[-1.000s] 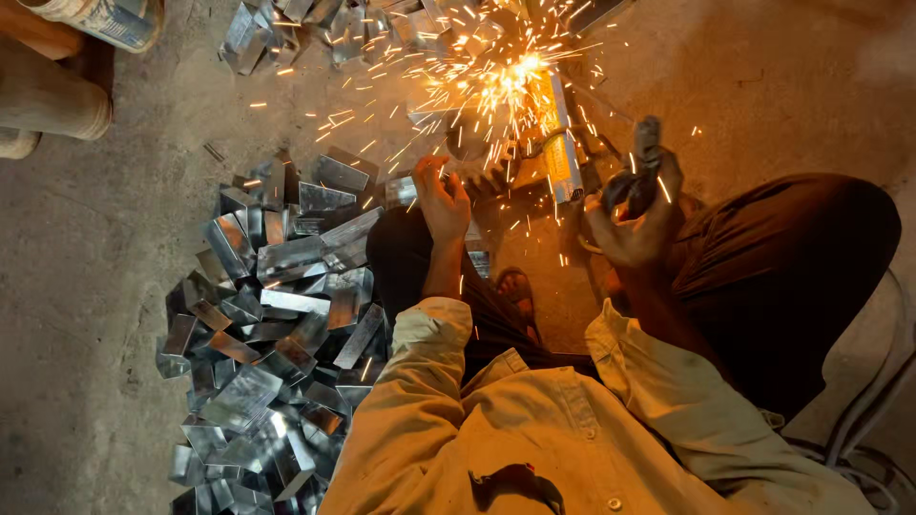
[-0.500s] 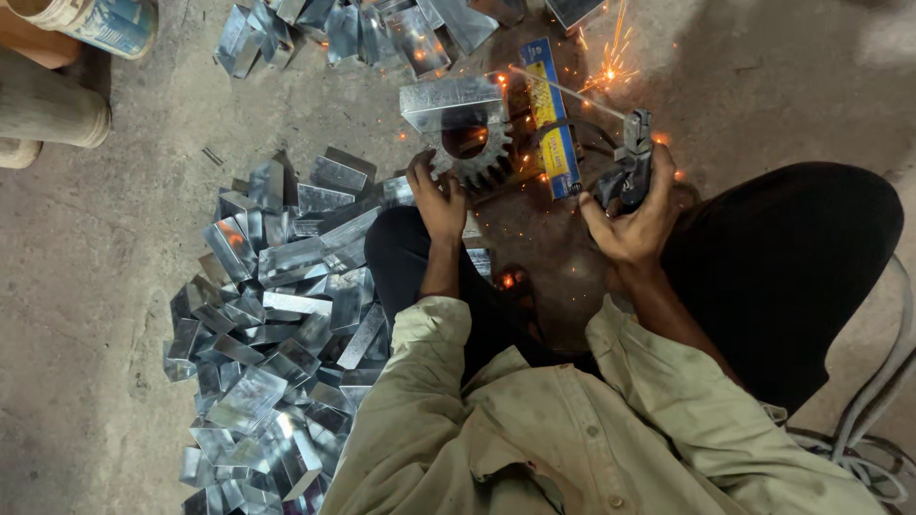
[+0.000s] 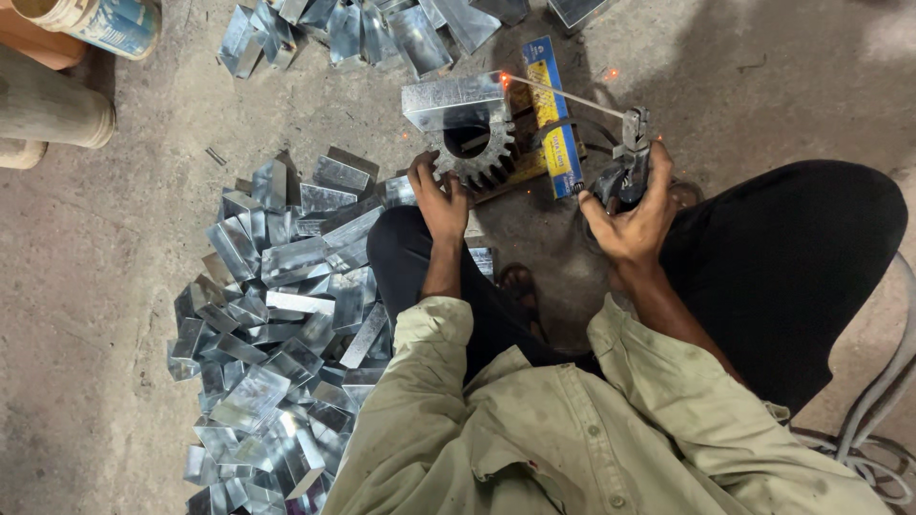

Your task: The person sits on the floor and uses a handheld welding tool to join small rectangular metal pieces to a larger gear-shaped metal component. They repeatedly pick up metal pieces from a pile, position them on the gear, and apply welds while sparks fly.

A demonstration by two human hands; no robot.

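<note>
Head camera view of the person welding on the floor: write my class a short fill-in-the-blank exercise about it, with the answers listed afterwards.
1. The left hand rests on a toothed metal ____.
2. The right hand grips the electrode holder, whose thin rod points at a folded sheet-metal ____.
3. The pile of metal pieces lies on the person's ____ side.

Missing words: gear; box; left

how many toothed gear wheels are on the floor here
1: a dark steel toothed gear wheel lies on the concrete floor at the left hand, under a shiny sheet-metal box piece. Others may be hidden.
</note>
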